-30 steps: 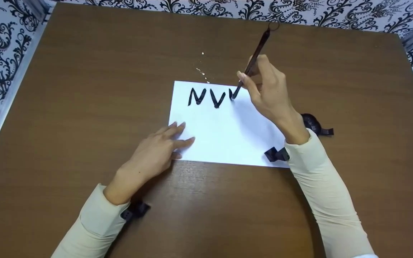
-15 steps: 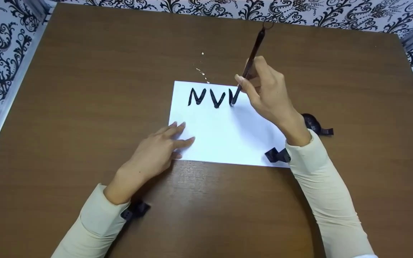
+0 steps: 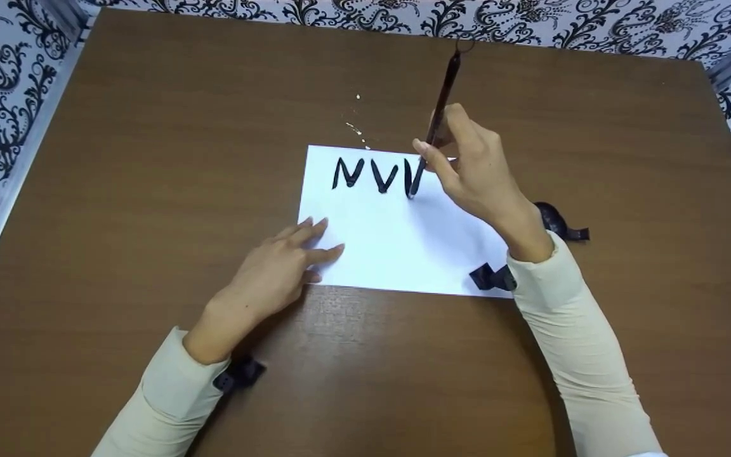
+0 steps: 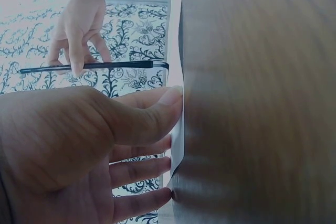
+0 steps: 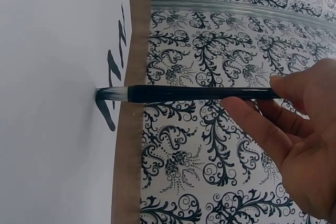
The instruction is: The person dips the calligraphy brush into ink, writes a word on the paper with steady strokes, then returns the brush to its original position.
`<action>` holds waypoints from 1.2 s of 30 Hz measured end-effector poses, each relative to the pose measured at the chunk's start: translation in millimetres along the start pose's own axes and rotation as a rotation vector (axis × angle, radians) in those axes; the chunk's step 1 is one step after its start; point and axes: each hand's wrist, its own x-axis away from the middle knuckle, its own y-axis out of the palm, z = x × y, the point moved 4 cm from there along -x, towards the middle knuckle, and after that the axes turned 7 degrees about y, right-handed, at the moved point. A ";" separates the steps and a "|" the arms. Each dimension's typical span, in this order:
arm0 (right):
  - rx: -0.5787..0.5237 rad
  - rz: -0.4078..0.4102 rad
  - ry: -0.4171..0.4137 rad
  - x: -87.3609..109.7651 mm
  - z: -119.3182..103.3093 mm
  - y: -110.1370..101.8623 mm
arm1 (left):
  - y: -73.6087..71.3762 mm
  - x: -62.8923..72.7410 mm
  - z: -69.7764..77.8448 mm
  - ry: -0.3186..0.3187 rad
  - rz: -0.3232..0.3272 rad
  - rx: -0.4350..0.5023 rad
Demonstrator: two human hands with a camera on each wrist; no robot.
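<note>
My right hand [image 3: 476,174] pinches a dark-handled calligraphy brush [image 3: 447,89] between thumb and fingers, well above its bristles. A thin loop hangs from the brush's upper end. In the right wrist view the inked bristles [image 5: 108,94] are bent against the white paper [image 5: 47,103], at the lower end of a wet black stroke. Black zigzag marks [image 3: 348,172] and a V shape [image 3: 384,178] stand to the left of this stroke, along the paper's far edge. My left hand [image 3: 270,270] rests with spread fingers on the paper's near left corner.
The sheet lies on a brown wooden table [image 3: 150,190]. Small white specks [image 3: 356,130] lie beyond its far edge. Black straps are on both wrists, one strap end [image 3: 489,277] overlapping the sheet's near right corner. Black-and-white patterned covering [image 3: 372,16] surrounds the table.
My right hand has drawn the brush down the paper toward me, lengthening the third mark's stroke. The brush handle has swung slightly left and more upright. My left hand has stayed put.
</note>
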 end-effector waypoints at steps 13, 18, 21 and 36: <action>-0.155 0.150 0.107 -3.0 6.1 -32.4 | -0.2 -1.2 0.3 0.006 0.001 -0.010; -0.181 0.274 0.166 -2.2 20.0 -39.4 | -0.8 -0.1 0.3 0.010 0.016 -0.007; -0.185 0.295 0.182 -3.1 25.5 -33.1 | 0.3 0.6 -0.1 0.004 0.012 -0.003; -0.101 0.318 0.121 -1.7 37.3 -13.2 | 0.3 0.4 -0.1 0.002 0.004 0.007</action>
